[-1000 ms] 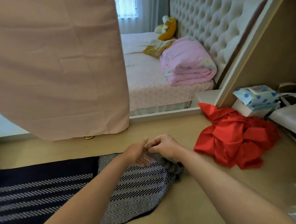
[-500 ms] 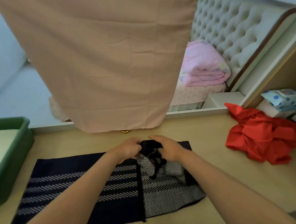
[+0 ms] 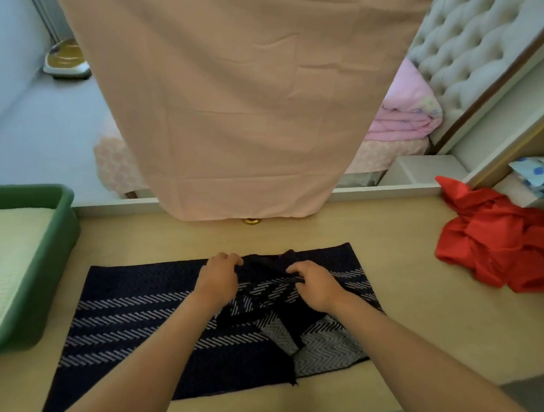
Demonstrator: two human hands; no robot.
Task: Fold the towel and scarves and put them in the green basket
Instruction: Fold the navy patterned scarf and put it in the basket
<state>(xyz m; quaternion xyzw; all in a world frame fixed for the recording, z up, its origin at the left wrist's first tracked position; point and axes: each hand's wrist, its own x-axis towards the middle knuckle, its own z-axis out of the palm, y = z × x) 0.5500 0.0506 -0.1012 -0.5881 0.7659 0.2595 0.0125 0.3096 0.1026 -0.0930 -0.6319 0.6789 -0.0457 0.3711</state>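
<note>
Left hand (image 3: 218,277) and right hand (image 3: 315,287) each keep a pinching grip on the scarf (image 3: 138,318), whose long axis runs left-right on the desk (image 3: 416,308). The basket (image 3: 53,257) stands left of the grip, nearer the left hand.

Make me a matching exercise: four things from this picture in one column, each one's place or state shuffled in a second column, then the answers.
Things
1. dark scarf
2. red cloth
3. green basket
4. pink quilt

Place or state
a. crumpled heap, right side
b. folded, in the background
c. laid out in the centre
d. left edge, something pale inside

Pairs: 1-c, 2-a, 3-d, 4-b
</note>
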